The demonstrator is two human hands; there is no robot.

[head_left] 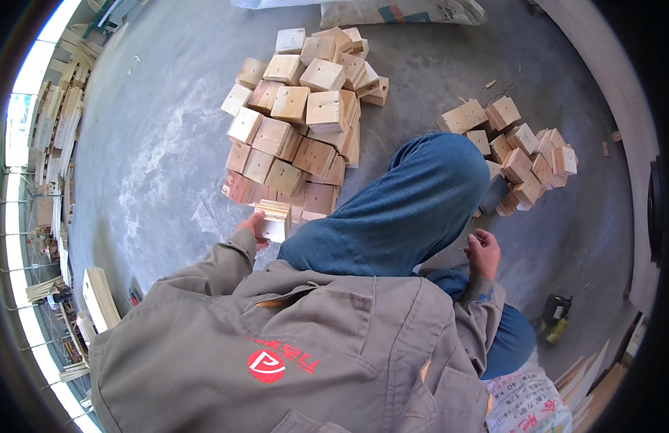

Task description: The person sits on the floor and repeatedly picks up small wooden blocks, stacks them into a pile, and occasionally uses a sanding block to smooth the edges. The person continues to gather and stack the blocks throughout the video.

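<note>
Stack of thin wooden pieces [274,221]: located at the near end of the large block pile [288,105], just left of the bent blue trouser leg [392,209]. Layered edges face up; a pale, smooth face points toward the person. Whether it rests on the floor [154,137] or is lifted: cannot tell.

Left hand [252,229]: grasping the stack from its left side, fingers along that edge.

Right hand [483,252]: fingers loosely curled, near the raised knee and the near edge of the small block pile [522,164]. Cannot tell whether anything sits between its fingertips.

Surroundings: large pile is packed in rough rows, blocks tilted at its far end, several with small dark holes. Small pile, right of the knee, lies more jumbled. Pale sack [406,11] beyond the large pile; printed white sack [527,398] at lower right; black-and-yellow tool [556,317] on the grey floor nearby.
</note>
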